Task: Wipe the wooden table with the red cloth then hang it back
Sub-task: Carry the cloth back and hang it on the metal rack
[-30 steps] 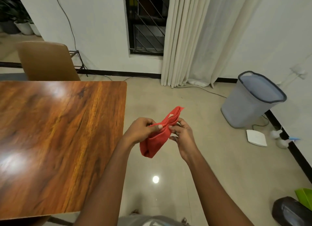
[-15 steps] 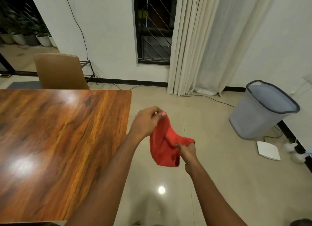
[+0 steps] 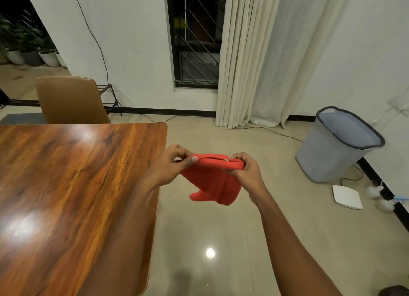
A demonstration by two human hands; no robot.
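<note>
- The wooden table (image 3: 66,196) fills the lower left; its right edge passes under the left wrist, left of the fingers (image 3: 190,160), and its glossy top carries only light glare.
- The tiled floor (image 3: 210,229) lies beneath the fingers, with a bright reflection below them.
- A grey bin (image 3: 336,147) stands on the floor, well right of the fingers.
- A flat white device (image 3: 347,196) lies on the floor right of and below the fingers, just beside the bin.
- A brown chair (image 3: 70,101) stands on the floor beyond the table, up and left of the fingers.

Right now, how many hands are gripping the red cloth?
2. The left hand pinches the left end of the red cloth; the right hand grips the right end. The cloth hangs between them over the floor, just right of the wooden table, not touching it.
</note>
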